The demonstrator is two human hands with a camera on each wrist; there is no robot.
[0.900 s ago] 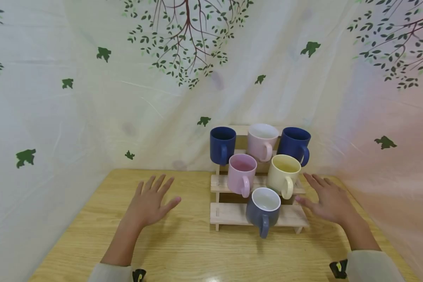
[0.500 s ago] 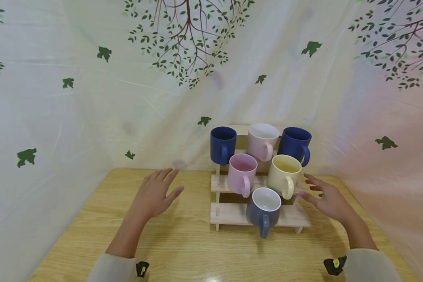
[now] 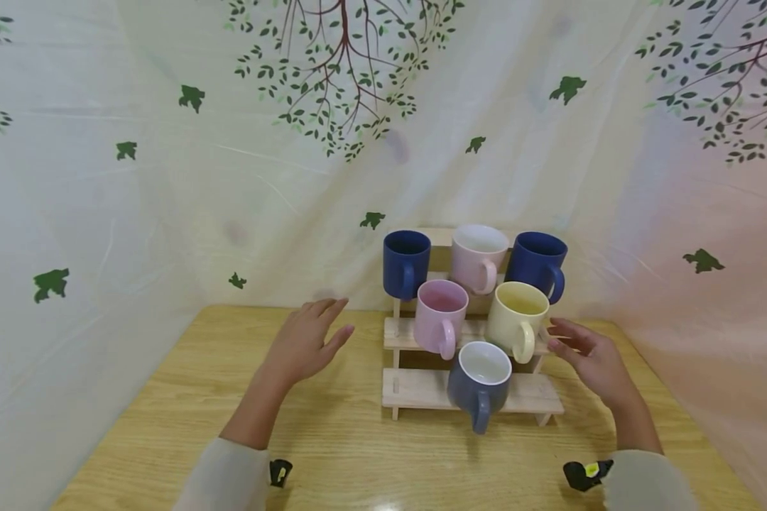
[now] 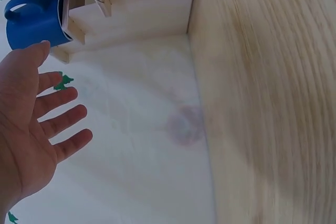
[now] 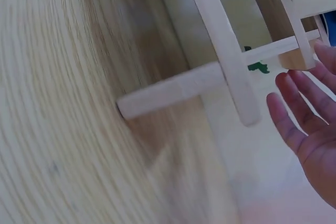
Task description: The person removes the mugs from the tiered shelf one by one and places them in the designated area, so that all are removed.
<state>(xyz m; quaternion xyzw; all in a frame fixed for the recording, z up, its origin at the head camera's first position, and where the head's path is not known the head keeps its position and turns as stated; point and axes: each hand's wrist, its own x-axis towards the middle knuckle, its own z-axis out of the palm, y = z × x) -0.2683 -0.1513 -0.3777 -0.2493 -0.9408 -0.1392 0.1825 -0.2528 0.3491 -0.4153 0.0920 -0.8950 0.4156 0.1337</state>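
Note:
A three-step wooden rack [image 3: 415, 389] carries several mugs. On its top step are a dark blue mug [image 3: 404, 266], a pale pink mug [image 3: 469, 266] and another dark blue mug [image 3: 529, 266]. The middle step bears a pink mug [image 3: 436, 326] and a cream-yellow mug [image 3: 508, 323]; a grey-blue mug [image 3: 476, 387] sits on the lowest. My left hand [image 3: 307, 344] hovers left of the rack, fingers extended, holding nothing. Beside the rack's right end, my right hand [image 3: 597, 362] has slightly bent fingers near the middle step; whether they touch it I cannot tell.
The rack stands on a wood-grain table [image 3: 345, 454]. Behind and at both sides hangs a pale cloth [image 3: 281, 234] printed with branches and green leaf shapes. The cloth is close to the right hand's side of the table.
My left hand has moved right and slightly forward, toward the rack. The right hand has shifted a little, its fingers now closer to the middle step and more bent. The mugs stay put.

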